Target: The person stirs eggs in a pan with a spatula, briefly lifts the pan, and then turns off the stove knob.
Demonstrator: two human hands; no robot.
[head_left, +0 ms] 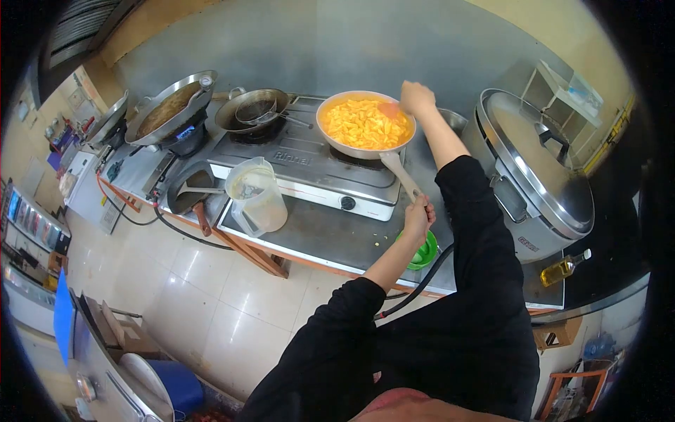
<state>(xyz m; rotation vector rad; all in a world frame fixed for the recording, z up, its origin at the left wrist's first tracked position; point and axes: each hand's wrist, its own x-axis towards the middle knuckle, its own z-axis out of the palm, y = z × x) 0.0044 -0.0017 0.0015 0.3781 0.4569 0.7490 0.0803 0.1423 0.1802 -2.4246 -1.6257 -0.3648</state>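
A frying pan (328, 138) full of yellow food pieces (362, 124) sits on the right burner of a gas stove (302, 165). My left hand (418, 213) grips the pan's handle (398, 171) near the counter's front. My right hand (416, 97) is at the pan's far rim, closed on an orange spatula (389, 110) whose blade rests in the food.
A dark wok with a ladle (254, 110) sits on the left burner. A bigger wok (171, 109) is further left. A plastic jug (257, 195) stands on the steel counter (330, 235), with a green bowl (425, 252) at its edge. A large steel cooker (536, 169) and an oil bottle (564, 268) are on the right.
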